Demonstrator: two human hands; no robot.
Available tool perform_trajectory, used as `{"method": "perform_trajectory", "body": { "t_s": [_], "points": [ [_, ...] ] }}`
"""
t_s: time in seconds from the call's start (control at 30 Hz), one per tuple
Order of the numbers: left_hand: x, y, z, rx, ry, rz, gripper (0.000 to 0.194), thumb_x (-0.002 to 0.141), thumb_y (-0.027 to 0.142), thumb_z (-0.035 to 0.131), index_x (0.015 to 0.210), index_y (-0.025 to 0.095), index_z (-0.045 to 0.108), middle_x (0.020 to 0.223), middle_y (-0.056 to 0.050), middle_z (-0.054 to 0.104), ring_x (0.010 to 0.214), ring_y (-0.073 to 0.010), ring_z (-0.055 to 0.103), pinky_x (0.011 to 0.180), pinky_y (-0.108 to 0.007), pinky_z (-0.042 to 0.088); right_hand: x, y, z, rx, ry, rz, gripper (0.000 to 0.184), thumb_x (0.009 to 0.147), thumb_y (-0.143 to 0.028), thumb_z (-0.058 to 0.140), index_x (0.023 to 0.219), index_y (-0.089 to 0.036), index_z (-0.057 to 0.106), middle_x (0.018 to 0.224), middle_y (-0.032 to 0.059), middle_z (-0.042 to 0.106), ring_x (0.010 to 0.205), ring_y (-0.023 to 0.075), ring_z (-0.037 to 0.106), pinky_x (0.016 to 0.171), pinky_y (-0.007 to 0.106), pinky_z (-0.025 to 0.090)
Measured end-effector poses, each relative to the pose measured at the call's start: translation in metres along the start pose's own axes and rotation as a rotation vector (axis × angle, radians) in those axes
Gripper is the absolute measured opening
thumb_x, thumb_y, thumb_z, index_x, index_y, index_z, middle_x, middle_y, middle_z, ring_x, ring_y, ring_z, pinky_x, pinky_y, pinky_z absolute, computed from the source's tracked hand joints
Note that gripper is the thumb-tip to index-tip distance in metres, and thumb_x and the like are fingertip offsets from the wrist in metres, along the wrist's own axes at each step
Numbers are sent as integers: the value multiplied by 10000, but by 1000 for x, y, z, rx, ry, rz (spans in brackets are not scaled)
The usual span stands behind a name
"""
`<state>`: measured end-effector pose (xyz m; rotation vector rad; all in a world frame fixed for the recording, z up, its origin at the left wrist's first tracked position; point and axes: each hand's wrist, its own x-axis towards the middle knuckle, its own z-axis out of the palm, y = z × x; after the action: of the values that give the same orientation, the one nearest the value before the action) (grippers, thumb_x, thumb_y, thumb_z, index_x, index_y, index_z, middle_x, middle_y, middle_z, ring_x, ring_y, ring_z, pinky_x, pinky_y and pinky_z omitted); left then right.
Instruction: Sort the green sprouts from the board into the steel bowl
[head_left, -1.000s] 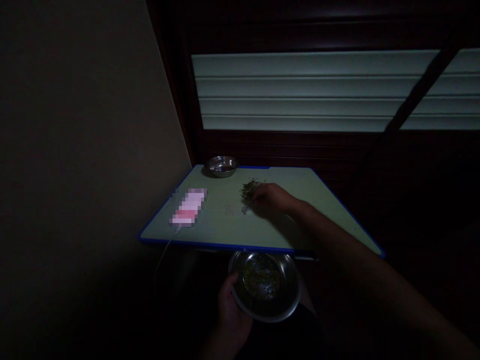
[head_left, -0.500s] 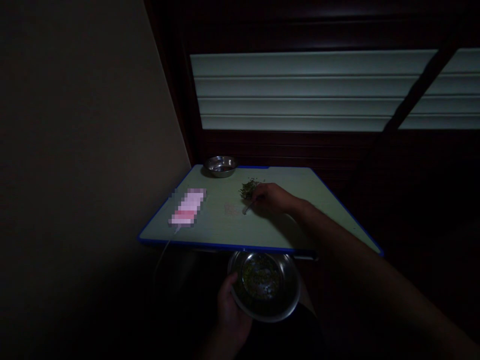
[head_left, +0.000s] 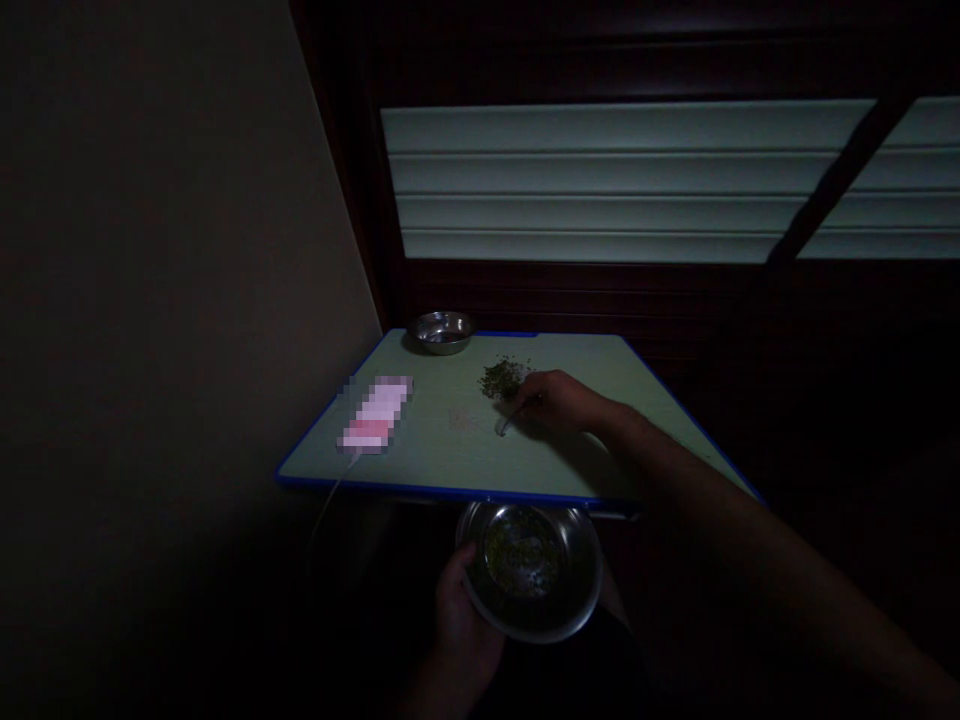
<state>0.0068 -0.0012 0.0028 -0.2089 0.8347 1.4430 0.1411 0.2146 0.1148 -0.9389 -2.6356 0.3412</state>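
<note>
My left hand (head_left: 466, 625) grips the left rim of a shiny metal bowl (head_left: 551, 628), thumb over the edge. The bowl sits just below the table's near edge, tilted toward me, with small greenish grains scattered inside. Over the table, my right hand (head_left: 559, 400) is closed on what looks like a metal spoon (head_left: 504, 426), its end pointing down and left at the tabletop. Beside that hand lies a loose heap of small dark green grains (head_left: 501, 378), partly hidden by the fingers. To the left is a faint pinkish patch (head_left: 463, 419).
A second metal bowl (head_left: 442, 345) stands at the back left of the pale green, blue-edged table (head_left: 435, 470). A pixelated phone-like device (head_left: 377, 415) lies at the left, its white cable (head_left: 330, 495) hanging over the near edge. A wall and slatted panels surround the table.
My right hand has moved slightly right and toward me with the spoon, uncovering more of the grain heap. My left hand and the bowl stay nearly still.
</note>
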Motion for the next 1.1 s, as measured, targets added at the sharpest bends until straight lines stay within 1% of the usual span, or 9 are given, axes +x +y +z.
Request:
{"method": "perform_trajectory", "body": {
  "t_s": [0.1,0.2,0.33,0.43,0.5,0.67,0.77,0.9,1.1],
  "points": [
    [0,0,0,-1,14,-7,223,807,261,554,803,146,745,809,-99,768,789,-252,703,870,-427,506,-7,-6,-3,40,-43,-1,111,730,-171,632,777,-172,733,777,30,698,715,139,589,666,236,402],
    [0,0,-1,-1,22,-3,208,792,265,573,833,153,743,837,-101,769,822,-261,701,878,-438,501,-11,-6,-6,128,-70,27,144,746,-194,614,812,-168,738,772,22,711,701,140,597,663,234,418],
    [1,1,-1,-12,4,6,214,796,269,570,868,162,740,841,-94,770,798,-248,701,881,-437,500,-11,1,-7,177,-80,127,192,737,-175,593,864,-157,736,768,10,718,689,138,604,660,229,429],
    [1,1,0,-11,12,11,215,806,258,554,824,151,739,811,-94,769,765,-238,700,878,-432,504,-12,5,-5,180,-46,234,213,696,-140,596,869,-151,719,744,4,702,648,122,586,624,215,423],
    [0,1,1,-6,18,12,217,808,247,552,804,138,739,809,-101,769,756,-236,701,876,-424,506,-15,6,-2,209,-51,276,209,682,-139,602,862,-150,708,715,0,686,621,115,573,604,213,421],
    [-1,2,2,5,2,8,223,808,263,556,840,147,743,843,-101,773,800,-247,703,880,-434,505,-24,-1,9,390,-113,257,176,699,-202,625,850,-137,687,654,-5,640,565,107,539,569,226,418],
    [-1,2,3,-12,-7,23,204,795,262,569,844,161,740,842,-90,775,790,-239,704,887,-432,504,-27,-7,14,498,-138,254,175,704,-227,636,842,-127,677,668,2,630,562,100,523,546,224,413],
    [0,3,4,-12,12,24,222,798,265,561,886,158,736,846,-91,774,826,-242,705,894,-431,503,-31,-17,16,632,-221,263,205,700,-249,658,856,-117,668,659,1,607,552,93,502,529,224,414],
    [-1,5,5,-32,32,13,223,811,259,547,874,154,734,839,-95,771,834,-247,706,889,-438,508,-37,-28,14,682,-296,255,213,679,-279,693,826,-127,666,645,-8,593,556,91,491,542,233,399]
  ]
}}
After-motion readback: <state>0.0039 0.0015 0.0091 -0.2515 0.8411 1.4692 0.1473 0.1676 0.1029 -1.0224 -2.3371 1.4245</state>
